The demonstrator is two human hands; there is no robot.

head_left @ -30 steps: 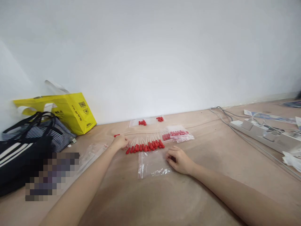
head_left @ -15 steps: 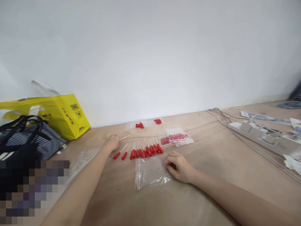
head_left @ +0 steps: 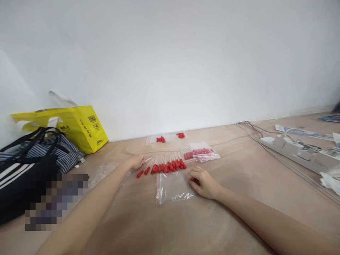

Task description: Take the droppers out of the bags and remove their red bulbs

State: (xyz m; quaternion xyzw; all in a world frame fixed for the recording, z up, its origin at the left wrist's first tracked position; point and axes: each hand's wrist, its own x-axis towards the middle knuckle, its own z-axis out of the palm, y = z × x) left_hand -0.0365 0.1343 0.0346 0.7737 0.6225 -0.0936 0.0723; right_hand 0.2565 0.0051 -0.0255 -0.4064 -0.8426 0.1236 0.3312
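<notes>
Droppers with red rubber bulbs [head_left: 170, 166] and thin clear tubes lie fanned in a row, bulbs toward me. My left hand [head_left: 136, 162] is at the left end of the row, fingers closed by the tubes of the nearest droppers; what they hold is too small to make out. Below the row lies a flat clear zip bag [head_left: 172, 187]. My right hand [head_left: 203, 182] rests at its right edge, loosely curled with a gap between thumb and fingers. A clear bag holding red-bulbed droppers [head_left: 200, 152] lies right of the row.
At the back another clear bag [head_left: 170, 138] has two clusters of red bulbs. A further clear bag [head_left: 102, 173] lies beside my left forearm. A yellow bag [head_left: 98, 136] and a striped dark bag [head_left: 70, 152] stand left. A power strip [head_left: 292, 148] with cables is at right.
My left hand has moved right, closer to the tubes of the leftmost droppers. My right hand stays beside the zip bag. The whole view has shifted slightly.
</notes>
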